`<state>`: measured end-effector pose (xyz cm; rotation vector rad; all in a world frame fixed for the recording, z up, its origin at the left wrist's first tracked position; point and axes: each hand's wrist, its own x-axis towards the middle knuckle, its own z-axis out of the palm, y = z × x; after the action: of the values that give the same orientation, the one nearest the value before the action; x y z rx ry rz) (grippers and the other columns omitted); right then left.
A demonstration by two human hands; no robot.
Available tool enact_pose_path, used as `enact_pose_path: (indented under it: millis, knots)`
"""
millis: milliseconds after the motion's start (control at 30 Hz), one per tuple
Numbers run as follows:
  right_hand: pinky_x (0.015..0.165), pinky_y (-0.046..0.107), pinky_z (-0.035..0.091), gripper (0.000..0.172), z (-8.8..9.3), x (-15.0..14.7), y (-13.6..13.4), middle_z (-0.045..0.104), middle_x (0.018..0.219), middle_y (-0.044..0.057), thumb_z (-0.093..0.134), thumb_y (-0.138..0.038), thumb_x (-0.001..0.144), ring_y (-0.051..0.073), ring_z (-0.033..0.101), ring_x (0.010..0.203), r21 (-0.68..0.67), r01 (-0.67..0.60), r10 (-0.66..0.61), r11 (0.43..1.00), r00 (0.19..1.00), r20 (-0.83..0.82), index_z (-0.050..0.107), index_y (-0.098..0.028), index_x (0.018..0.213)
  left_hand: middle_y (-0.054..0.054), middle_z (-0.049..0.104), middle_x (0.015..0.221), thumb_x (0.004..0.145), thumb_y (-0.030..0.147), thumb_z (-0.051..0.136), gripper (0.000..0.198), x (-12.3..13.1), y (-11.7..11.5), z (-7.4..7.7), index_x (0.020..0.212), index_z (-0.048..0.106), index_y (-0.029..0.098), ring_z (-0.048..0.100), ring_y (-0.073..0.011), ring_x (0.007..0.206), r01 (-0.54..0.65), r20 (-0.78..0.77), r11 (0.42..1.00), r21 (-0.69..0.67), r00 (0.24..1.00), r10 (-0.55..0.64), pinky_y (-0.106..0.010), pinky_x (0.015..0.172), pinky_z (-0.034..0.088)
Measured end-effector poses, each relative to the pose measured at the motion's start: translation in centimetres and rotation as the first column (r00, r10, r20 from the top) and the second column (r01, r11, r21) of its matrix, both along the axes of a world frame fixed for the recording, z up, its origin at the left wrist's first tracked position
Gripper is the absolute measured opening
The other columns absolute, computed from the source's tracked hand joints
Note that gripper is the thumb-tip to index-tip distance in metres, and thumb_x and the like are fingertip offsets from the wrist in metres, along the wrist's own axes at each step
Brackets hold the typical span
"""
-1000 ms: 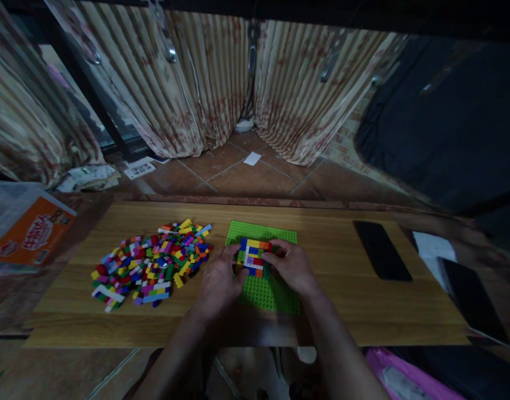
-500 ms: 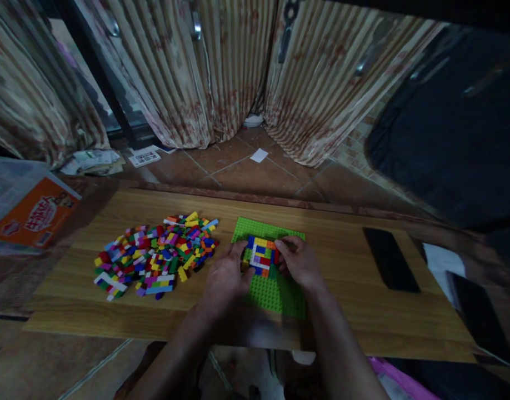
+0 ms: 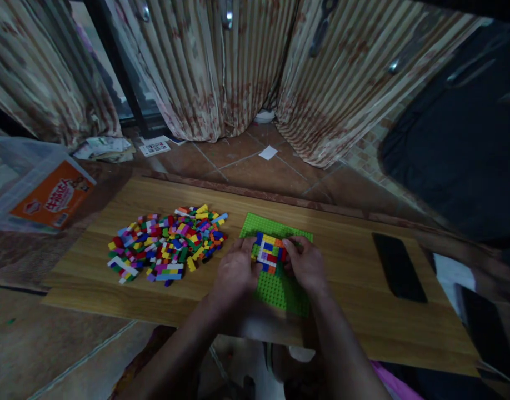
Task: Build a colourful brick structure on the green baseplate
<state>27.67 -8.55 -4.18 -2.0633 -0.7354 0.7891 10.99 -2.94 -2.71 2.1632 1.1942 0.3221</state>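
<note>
A green baseplate (image 3: 280, 286) lies on the wooden table (image 3: 346, 278), and a small block of coloured bricks (image 3: 268, 251) is built on its far half. My left hand (image 3: 235, 272) rests on the plate's left edge, its fingers curled against the left side of the brick block. From the other side my right hand (image 3: 307, 264) presses its bent fingers on the block's right edge. Both hands touch the block; whether either pinches a loose brick is hidden.
A heap of several loose coloured bricks (image 3: 167, 247) lies left of the plate. A black phone (image 3: 399, 266) lies on the table's right part, another dark slab (image 3: 486, 328) beyond it. A plastic bin with an orange label (image 3: 50, 194) stands at far left. Curtains hang behind.
The camera has turned, so everything sits further right and the table looks tilted. Both hands stay on the brick block, drawn slightly closer together.
</note>
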Motion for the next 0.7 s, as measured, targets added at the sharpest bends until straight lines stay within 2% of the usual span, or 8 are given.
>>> enact_pose_path:
  millis: [133,267,533,700]
  knots:
    - [0.044,0.024,0.051,0.040,0.1,0.6,-1.0,0.063,0.064,-0.002,0.057,-0.048,0.083,0.014,0.063,0.049,0.074,-0.092,0.100,0.993,0.989,-0.109,0.057,-0.016,0.108,-0.013,0.060,0.122,0.079,0.018,0.059,0.055,-0.1,-0.2,-0.3,0.133,0.048,0.016,0.061,-0.0242,0.107,-0.012,0.047,1.000,-0.013,0.999,0.013,-0.034,0.090,0.049]
    - [0.050,0.026,0.054,0.056,0.5,0.8,-1.5,0.065,0.067,-0.002,0.072,-0.042,0.071,0.015,0.065,0.054,0.095,-0.141,0.156,0.985,0.973,-0.172,0.056,-0.015,0.117,-0.013,0.058,0.126,0.078,0.016,0.057,0.053,-0.1,-0.4,-0.4,0.131,0.049,0.015,0.058,-0.0259,0.113,-0.009,0.073,1.000,0.008,0.997,0.008,-0.038,0.097,0.047]
    - [0.053,0.030,0.055,0.060,0.8,0.3,-1.3,0.070,0.073,0.003,0.075,-0.042,0.065,0.019,0.067,0.059,0.046,-0.093,0.098,0.995,0.989,-0.112,0.059,-0.014,0.116,-0.013,0.058,0.125,0.077,0.018,0.058,0.058,0.1,-0.6,-0.4,0.133,0.046,0.014,0.056,-0.0271,0.116,-0.017,0.076,1.000,-0.004,0.997,0.018,-0.039,0.101,0.045]
    - [0.056,0.032,0.055,0.053,0.8,0.0,-1.3,0.072,0.077,0.006,0.072,-0.043,0.068,0.020,0.068,0.062,0.014,-0.085,0.086,0.996,0.995,-0.042,0.062,-0.014,0.111,-0.014,0.058,0.124,0.078,0.018,0.057,0.057,0.1,-1.2,-0.4,0.133,0.046,0.012,0.056,-0.0268,0.115,-0.032,0.103,0.999,0.010,0.994,0.030,-0.038,0.103,0.044]
